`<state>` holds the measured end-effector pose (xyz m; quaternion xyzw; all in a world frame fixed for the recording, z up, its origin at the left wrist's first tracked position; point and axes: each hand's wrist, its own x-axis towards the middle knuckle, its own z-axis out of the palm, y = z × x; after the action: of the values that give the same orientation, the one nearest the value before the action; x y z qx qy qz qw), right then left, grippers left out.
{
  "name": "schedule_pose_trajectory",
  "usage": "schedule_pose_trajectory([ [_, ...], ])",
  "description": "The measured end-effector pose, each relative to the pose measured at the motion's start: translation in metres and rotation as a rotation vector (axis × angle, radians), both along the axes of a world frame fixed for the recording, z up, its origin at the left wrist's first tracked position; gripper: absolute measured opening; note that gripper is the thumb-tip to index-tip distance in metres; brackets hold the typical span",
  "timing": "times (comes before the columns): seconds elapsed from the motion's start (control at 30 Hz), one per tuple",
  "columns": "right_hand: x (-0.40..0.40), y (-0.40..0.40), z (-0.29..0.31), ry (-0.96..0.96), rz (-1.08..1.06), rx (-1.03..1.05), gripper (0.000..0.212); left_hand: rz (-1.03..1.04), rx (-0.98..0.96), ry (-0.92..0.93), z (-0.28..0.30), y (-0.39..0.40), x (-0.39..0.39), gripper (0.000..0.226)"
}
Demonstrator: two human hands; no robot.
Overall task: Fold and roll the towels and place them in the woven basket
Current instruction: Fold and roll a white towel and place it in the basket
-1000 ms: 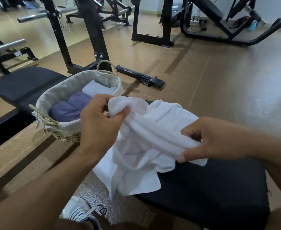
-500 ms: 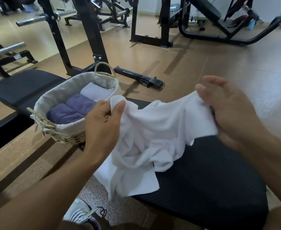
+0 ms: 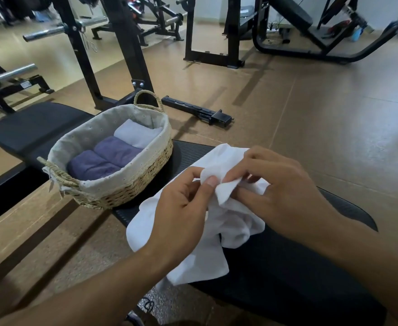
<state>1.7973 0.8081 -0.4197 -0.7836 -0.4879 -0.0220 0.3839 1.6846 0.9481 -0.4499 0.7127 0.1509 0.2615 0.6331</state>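
At frame centre, the left hand [image 3: 181,203] and right hand [image 3: 280,191] both pinch one corner of the crumpled white cotton towel [image 3: 193,231], probably hunting its edges; the lined woven straw basket [image 3: 127,189] waits centre-left.

I see a black padded table [image 3: 287,267] on a brown floor [image 3: 334,128]. Black weight racks [image 3: 132,55] stand behind, a barbell [image 3: 64,29] resting across one.

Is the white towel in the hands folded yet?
No, the white towel is still crumpled; left hand and right hand pinch one corner.
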Motion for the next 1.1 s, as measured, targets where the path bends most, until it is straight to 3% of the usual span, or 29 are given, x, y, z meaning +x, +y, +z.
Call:
schedule_pose_trajectory([
  [0.1,0.001,0.002,0.009,-0.265,-0.023,0.024,0.008,0.025,-0.044,0.015,0.002,0.002,-0.002,0.019],
  [0.17,0.000,0.002,0.013,-0.291,0.025,0.022,0.003,0.060,-0.029,0.022,0.003,0.003,-0.003,0.023],
  [0.33,-0.005,-0.001,0.013,0.062,-0.059,-0.120,0.015,0.075,0.101,0.003,0.005,0.002,-0.008,0.017],
  [1.1,-0.002,0.002,0.014,0.530,0.143,0.003,0.007,-0.023,0.137,0.023,0.000,-0.009,-0.014,0.029],
])
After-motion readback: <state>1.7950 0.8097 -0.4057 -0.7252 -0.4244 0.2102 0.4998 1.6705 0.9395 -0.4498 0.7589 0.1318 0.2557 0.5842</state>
